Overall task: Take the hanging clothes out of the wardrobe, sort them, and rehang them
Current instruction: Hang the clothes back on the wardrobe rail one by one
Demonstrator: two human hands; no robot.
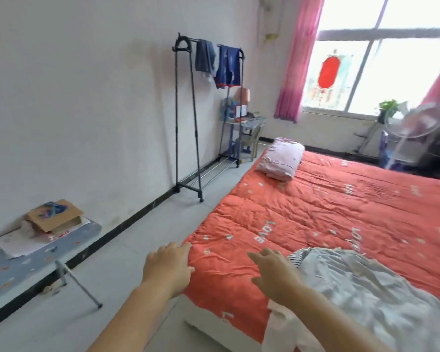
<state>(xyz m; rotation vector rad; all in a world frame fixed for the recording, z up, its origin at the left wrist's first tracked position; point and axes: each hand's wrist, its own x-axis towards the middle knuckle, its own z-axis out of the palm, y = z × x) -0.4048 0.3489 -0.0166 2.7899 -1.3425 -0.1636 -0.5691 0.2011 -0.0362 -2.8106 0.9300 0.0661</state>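
Observation:
A black clothes rack stands against the left wall. A grey-blue garment and a dark blue garment with red trim hang from its top rail. On the near corner of the bed lies a pile of clothes: pale grey fabric, a striped piece and something pink underneath. My left hand hovers at the bed's near edge with fingers apart, holding nothing. Just left of the pile my right hand is over the quilt, fingers spread and empty.
The bed has an orange-red quilt with a folded pink blanket at its far end. A folding table with cardboard and papers is at the left. A small desk, a fan and a curtained window are behind.

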